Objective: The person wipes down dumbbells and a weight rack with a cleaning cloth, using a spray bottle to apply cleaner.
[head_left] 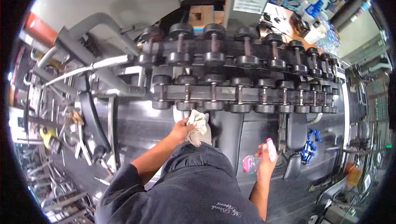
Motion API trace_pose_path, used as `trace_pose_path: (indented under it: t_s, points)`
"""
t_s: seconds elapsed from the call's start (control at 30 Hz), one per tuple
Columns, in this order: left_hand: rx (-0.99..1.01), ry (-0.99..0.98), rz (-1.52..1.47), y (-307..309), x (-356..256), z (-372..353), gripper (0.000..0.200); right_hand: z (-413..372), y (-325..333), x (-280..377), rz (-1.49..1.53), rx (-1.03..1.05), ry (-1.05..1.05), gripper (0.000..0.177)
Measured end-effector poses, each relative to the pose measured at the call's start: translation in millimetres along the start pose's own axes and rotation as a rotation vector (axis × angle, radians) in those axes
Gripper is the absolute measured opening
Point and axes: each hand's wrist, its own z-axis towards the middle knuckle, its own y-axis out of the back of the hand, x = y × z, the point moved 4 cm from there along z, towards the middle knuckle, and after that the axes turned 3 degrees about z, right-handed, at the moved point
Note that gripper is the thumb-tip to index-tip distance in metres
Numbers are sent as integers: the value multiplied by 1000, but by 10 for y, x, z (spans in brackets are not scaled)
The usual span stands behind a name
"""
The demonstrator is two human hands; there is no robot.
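My left hand (pixel 180 131) is closed around a crumpled pale cloth (pixel 198 121), held in front of my waist just short of the dumbbell rack. Off to the right, my right hand (pixel 266 162) grips a clear spray bottle (pixel 251 163) with a pink-and-white trigger head and a pink label. The bottle is tilted, its body pointing left. Both hands are apart from the black dumbbells (pixel 213 94), which lie in two rows ahead of me.
The two-tier dumbbell rack (pixel 225 92) spans the front. Padded benches (pixel 297 131) stand near my right hand, with small blue dumbbells (pixel 309 146) on the floor beside them. Weight machines (pixel 93 116) fill the left. A cluttered table (pixel 277 22) stands behind the rack.
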Motion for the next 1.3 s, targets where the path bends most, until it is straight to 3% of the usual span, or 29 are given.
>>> trace_pose_path:
  t_s: [0.17, 0.33, 0.43, 0.47, 0.53, 0.63, 0.77, 0.87, 1.3]
  points:
    - [-265, -85, -265, 845, 63, -775, 31, -77, -225, -11, -32, 118, -15, 15]
    - [-388, -271, -444, 1627, 144, -1442, 32, -150, -519, 6, -26, 236, 5, 17]
    - [-386, -317, -485, 1786, 218, -1653, 32, -212, -760, -58, -42, 337, -2, 20]
    - [-371, -292, -462, 1795, 267, -1693, 33, -176, -801, -205, -38, 404, -12, 33]
    - [-388, -276, -448, 1775, 367, -1720, 40, -226, -984, -317, -78, 461, -25, 31]
    - [-258, -339, -520, 1539, 285, -1841, 48, -370, -1285, -417, -81, 514, -71, 31]
    - [-312, -269, -400, 1726, 335, -1927, 36, -561, -1604, -515, -65, 555, -84, 34]
    - [-254, -241, -491, 1918, 235, -2051, 35, -745, -1827, -523, -44, 552, -63, 34]
    - [-83, -156, -572, 3869, 83, -2187, 42, -1972, -3027, -1022, -116, 376, -37, 18]
